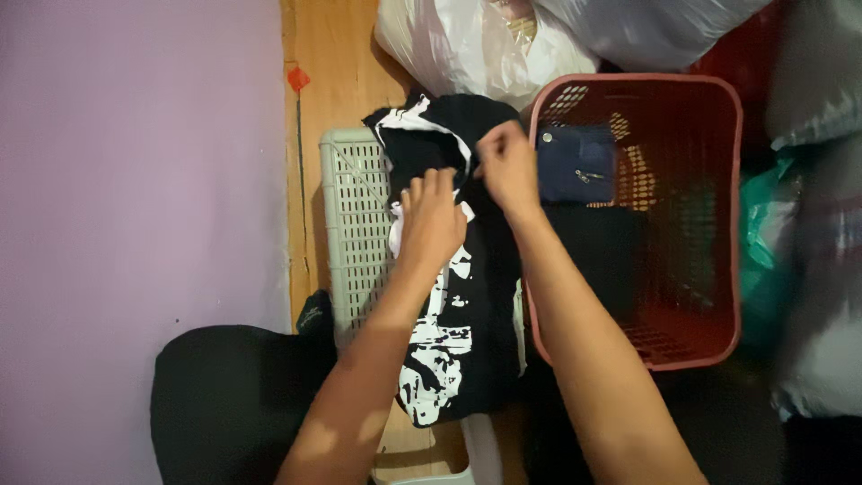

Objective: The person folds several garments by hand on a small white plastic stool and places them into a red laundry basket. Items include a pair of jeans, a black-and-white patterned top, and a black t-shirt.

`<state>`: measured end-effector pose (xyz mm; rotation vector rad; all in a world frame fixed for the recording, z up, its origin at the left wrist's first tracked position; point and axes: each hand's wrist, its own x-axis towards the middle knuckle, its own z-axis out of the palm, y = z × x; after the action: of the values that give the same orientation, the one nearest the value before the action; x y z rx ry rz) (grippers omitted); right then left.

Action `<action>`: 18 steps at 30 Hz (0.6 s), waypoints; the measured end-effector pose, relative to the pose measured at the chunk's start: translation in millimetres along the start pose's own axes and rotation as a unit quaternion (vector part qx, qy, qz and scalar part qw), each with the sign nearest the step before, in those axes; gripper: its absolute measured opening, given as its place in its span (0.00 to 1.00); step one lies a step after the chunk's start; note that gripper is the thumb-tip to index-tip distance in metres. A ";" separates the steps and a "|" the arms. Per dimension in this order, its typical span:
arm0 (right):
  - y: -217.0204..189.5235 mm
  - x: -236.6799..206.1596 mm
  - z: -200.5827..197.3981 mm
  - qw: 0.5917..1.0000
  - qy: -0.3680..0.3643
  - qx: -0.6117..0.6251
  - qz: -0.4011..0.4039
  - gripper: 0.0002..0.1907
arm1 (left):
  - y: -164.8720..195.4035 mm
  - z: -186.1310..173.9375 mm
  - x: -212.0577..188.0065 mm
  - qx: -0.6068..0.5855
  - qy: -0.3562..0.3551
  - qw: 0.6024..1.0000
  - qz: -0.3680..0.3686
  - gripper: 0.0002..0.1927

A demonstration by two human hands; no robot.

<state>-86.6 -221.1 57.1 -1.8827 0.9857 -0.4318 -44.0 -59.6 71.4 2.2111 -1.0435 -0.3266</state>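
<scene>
A lilac wall (135, 162) runs down the left, a strip of wooden floor (337, 63) beside it, and stuffed plastic bags (476, 45) crowd the top; in the middle a pale grey slatted crate (355, 224) lies flat as a work surface, and draped over it is a black T-shirt with a white print (453, 350), hem toward the person, collar end bunched up top; the left hand (431, 220) lies on the cloth, fingers curled and pressing down on the fabric; the right hand (507, 166) pinches a fold of the shirt's upper edge, fingers closed tight on it; just to the right stands a red plastic laundry basket (732, 216) with a dark blue garment (575, 162) inside; to do this well, I'd say keep the left hand anchoring, draw the pinched edge taut and square, and smooth the bunching before any crease is set.
</scene>
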 end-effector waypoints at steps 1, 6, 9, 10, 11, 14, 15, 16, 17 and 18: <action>0.9 4.0 -0.3 0.996 0.033 0.057 0.053 0.11 | -3.3 -4.0 2.7 0.014 -0.004 1.000 -0.020 0.29; 6.1 14.9 2.4 0.996 -0.034 -0.002 -0.086 0.12 | -31.9 -15.3 16.4 0.005 -0.051 0.996 -0.078 0.31; 14.8 16.6 2.5 0.960 0.064 -0.208 -0.174 0.15 | -57.7 -14.8 27.1 -0.116 0.024 0.953 -0.277 0.26; 19.3 17.5 0.3 0.930 0.127 -0.283 -0.196 0.16 | -68.5 -16.2 30.9 -0.122 0.092 0.946 -0.285 0.24; 24.0 20.4 -5.3 0.937 0.123 -0.284 -0.159 0.20 | -79.4 -18.6 32.7 -0.126 0.160 0.934 -0.293 0.23; 38.1 25.1 -16.7 0.981 0.054 -0.186 -0.012 0.28 | -104.6 -25.1 32.3 -0.153 0.151 0.940 -0.266 0.26; 42.2 24.5 -17.9 0.994 -0.001 -0.086 0.061 0.27 | -108.7 -25.1 32.4 -0.139 0.107 0.944 -0.278 0.28; 45.9 24.2 -19.6 0.990 -0.055 0.015 0.133 0.26 | -112.6 -25.6 33.1 -0.127 0.063 0.947 -0.287 0.30; 48.9 23.8 -21.4 0.978 -0.065 0.110 0.164 0.23 | -115.3 -25.3 33.5 -0.115 0.016 0.948 -0.296 0.32; 49.0 21.5 -23.8 0.957 -0.075 0.203 0.195 0.20 | -117.2 -23.8 34.4 -0.130 0.022 0.955 -0.264 0.32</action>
<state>-110.8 -263.4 24.6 -1.2949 1.0441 -0.2279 59.2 -20.6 13.7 2.2064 -0.3407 -0.6079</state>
